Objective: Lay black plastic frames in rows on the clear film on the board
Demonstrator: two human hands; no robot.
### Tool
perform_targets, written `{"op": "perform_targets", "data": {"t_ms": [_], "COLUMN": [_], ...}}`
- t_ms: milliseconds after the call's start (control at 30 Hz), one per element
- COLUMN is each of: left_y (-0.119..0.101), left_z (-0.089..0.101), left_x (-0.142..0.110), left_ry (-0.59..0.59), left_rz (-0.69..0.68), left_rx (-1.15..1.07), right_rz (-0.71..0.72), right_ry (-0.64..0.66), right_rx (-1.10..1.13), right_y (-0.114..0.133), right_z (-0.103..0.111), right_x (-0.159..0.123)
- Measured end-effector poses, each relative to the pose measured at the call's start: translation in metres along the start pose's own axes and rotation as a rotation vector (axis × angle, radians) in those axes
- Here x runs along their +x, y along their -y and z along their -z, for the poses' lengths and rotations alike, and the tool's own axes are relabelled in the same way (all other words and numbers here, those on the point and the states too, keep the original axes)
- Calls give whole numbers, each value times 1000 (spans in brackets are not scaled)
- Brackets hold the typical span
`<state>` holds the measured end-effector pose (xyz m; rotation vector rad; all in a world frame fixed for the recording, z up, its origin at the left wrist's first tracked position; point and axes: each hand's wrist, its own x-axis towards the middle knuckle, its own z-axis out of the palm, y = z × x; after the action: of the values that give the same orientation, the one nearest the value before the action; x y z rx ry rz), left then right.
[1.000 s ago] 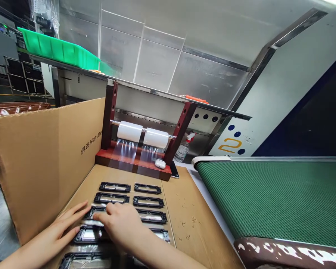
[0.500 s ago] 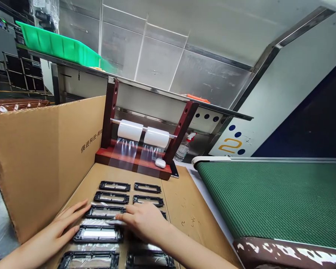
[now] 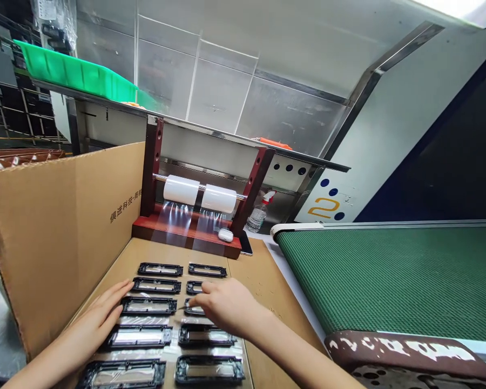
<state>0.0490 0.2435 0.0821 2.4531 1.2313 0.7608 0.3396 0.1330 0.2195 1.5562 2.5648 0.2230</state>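
Black rectangular plastic frames [image 3: 149, 306] lie in two columns on clear film strips over brown cardboard. My left hand [image 3: 99, 313] rests flat along the left column, fingers stretched out, its fingertips at the edges of the second and third frames from the back. Over the right column is my right hand [image 3: 227, 305], closed in a pinch. A thin pointed tool [image 3: 181, 308] shows at its fingertips, toward the gap between the columns; its kind is too small to make out. This hand partly covers the right column's frames.
A dark red wooden stand [image 3: 186, 237] carries two clear film rolls [image 3: 181, 189], with a white earbud case [image 3: 225, 235] on its base. A cardboard wall [image 3: 65, 216] rises at left. At right runs a green conveyor belt [image 3: 389, 270]. A spray bottle [image 3: 257, 216] stands behind the stand.
My right hand has moved from the left column to the right column, with the tool tip now in the gap. My left hand has slid slightly forward. The view has shifted a little.
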Motion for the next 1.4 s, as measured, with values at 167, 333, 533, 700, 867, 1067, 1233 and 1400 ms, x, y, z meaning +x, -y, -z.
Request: {"op": "perform_targets", "data": {"t_ms": [167, 333, 533, 700, 867, 1067, 1233, 1400], "left_y": [-2, 7, 18, 31, 40, 38, 18, -3], "left_z": [-2, 6, 0, -17, -29, -25, -17, -12], "left_x": [22, 28, 30, 23, 20, 22, 24, 47], "left_ry": [78, 138, 140, 87, 68, 44, -2, -46], "left_rz": [11, -5, -18, -12, -19, -31, -23, 9], "left_rx": [45, 38, 4, -10, -16, -17, 0, 63], "right_rz": [3, 25, 58, 66, 43, -8, -46, -85], "right_ry": [-194, -225, -203, -152, -86, -33, -6, -68], "right_rx": [69, 94, 113, 119, 97, 67, 55, 78], "right_y": [21, 39, 39, 20, 1, -16, -31, -25], "right_z": [-21, -45, -50, -46, -42, -33, -19, -14], "right_x": [47, 91, 111, 89, 61, 28, 6, 27]}}
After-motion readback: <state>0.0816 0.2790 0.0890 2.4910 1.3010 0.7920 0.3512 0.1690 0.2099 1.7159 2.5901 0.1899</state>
